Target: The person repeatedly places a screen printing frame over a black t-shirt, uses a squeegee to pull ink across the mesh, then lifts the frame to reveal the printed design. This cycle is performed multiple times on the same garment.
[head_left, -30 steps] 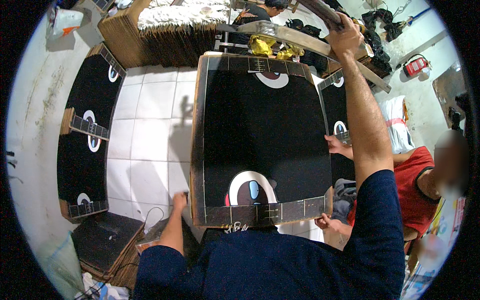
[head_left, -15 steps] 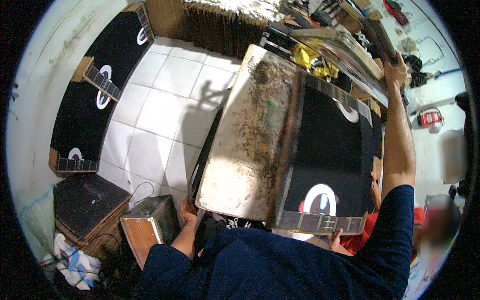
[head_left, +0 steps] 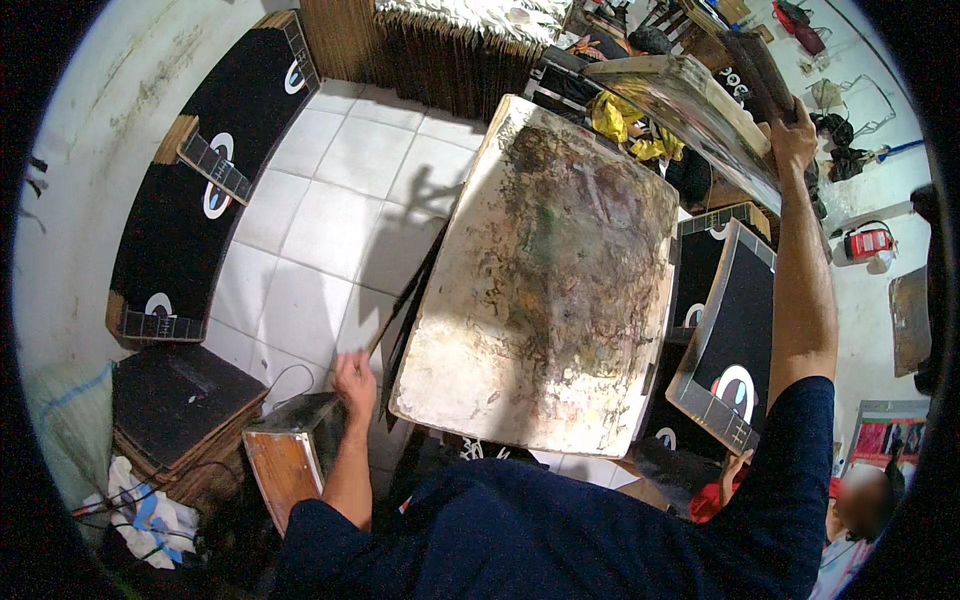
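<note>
My left hand is closed at the lower end of a thin dark strip, seen edge-on beside the table's left side; whether it is a board or a rod I cannot tell. My right hand is raised at the upper right, its fingers wrapped round a dark wooden bar at the edge of a tilted screen-printing frame. Between my arms lies a stained, paint-smeared printing table. To its right, a co-worker's hand holds a black board with a white eye print.
Black printed panels lean along the left wall. A stack of dark boards and a wooden box stand at lower left. Stacked boards rise at the back. Yellow cloth lies below the frame. A red-sleeved co-worker is at lower right.
The black printed board has moved right, off the table, in the co-worker's hand, baring the stained top. My left hand has moved slightly up and left. My right hand stays raised at the frame.
</note>
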Demonstrator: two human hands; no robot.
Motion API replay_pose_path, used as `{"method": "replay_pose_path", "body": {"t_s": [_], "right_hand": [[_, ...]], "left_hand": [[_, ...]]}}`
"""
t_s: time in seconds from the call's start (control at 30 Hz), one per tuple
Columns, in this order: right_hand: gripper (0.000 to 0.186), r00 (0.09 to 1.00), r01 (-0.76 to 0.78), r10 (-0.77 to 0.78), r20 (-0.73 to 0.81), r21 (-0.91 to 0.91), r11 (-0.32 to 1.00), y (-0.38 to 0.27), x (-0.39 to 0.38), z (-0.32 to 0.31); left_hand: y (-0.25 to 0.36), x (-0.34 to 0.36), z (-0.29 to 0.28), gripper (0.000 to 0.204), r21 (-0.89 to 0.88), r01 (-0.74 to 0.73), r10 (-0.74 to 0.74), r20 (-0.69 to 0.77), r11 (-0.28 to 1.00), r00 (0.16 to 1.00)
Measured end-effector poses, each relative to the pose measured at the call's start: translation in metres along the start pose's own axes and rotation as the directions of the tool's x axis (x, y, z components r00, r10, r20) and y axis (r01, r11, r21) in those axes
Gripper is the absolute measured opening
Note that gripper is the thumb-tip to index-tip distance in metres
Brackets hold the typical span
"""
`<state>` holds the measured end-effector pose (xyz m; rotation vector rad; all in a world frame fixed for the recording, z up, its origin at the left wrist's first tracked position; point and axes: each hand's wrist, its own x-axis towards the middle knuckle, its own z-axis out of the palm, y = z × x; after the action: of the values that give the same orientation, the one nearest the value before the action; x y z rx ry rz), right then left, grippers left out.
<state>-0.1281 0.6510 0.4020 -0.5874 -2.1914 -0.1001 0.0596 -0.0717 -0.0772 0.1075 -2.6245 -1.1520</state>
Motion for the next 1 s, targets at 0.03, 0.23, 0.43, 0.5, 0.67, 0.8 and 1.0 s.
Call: {"method": "replay_pose_path", "body": {"t_s": [0.03, 0.23, 0.43, 0.5, 0.67, 0.8, 1.0], "right_hand": [[0.05, 0.999, 0.046, -0.046, 0.0, -0.011, 0.999, -0.004, -0.001, -0.002], [0.052, 0.997, 0.0, 0.002, 0.075, -0.029, 1.0, -0.016, -0.011, -0.004], [0.057, 0.999, 0.007, -0.002, 0.035, -0.161, 0.987, -0.024, -0.024, -0.003], [0.056, 1.0, 0.0, 0.001, 0.01, -0.121, 0.993, -0.029, -0.028, -0.006], [0.055, 0.999, -0.017, 0.02, 0.032, -0.075, 0.997, -0.039, -0.021, -0.007], [0.057, 1.0, 0.009, -0.01, 0.0, -0.052, 0.999, -0.036, -0.01, -0.003], [0.059, 0.999, 0.04, -0.04, 0.01, -0.038, 0.998, -0.035, -0.013, -0.002]], "left_hand": [[0.026, 0.035, 0.003, 0.025, 0.024, -0.114, 0.116, -0.118, 0.993, 0.986], [0.183, 0.198, -0.001, 0.032, -0.021, -0.377, 0.344, -0.362, 0.926, 0.866], [0.298, 0.181, -0.095, 0.014, -0.016, -0.494, 0.444, -0.412, 0.869, 0.796], [0.323, 0.151, -0.118, 0.012, 0.053, -0.545, 0.51, -0.441, 0.836, 0.738], [0.369, 0.034, -0.129, 0.012, -0.057, -0.752, 0.727, -0.217, 0.657, 0.652], [0.396, -0.104, -0.052, 0.027, -0.206, -0.863, 0.877, -0.04, 0.462, 0.479], [0.378, -0.216, 0.07, 0.045, -0.454, -0.849, 0.963, 0.134, 0.27, 0.235]]}}
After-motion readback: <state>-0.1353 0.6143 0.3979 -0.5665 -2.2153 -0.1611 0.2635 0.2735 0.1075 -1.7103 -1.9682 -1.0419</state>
